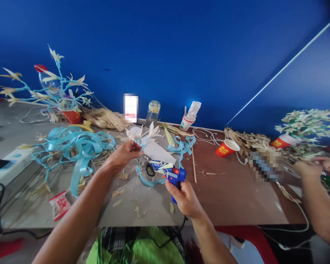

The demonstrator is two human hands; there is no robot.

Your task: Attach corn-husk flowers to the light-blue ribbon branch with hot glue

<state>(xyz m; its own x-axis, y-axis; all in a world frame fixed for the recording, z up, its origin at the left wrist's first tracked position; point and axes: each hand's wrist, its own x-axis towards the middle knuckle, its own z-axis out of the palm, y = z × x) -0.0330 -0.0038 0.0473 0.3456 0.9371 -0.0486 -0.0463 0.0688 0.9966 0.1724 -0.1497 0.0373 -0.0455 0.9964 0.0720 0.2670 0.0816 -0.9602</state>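
Observation:
My left hand [123, 156] is closed, its fingertips pinching a stem wrapped in light-blue ribbon. White husk-like flowers [153, 131] spread above those fingers, and a ribbon tail [151, 182] curls below. My right hand [187, 198] grips a blue glue gun [177, 176], a small red light showing on its side. The gun points left toward the stem, its nozzle close to it; whether they touch I cannot tell. Just beneath the gun's front is a black ring-shaped handle [150, 170]. A white sheet [158, 151] lies behind.
Loops of blue ribbon [84, 146] cover the left side, near a flower branch in a red cup [72, 116] and a power strip [12, 167]. Behind stand a glass jar [153, 113] and white cup [187, 123]. A red cup [227, 148] tilts rightward. Another person's hands [309, 167] work at right.

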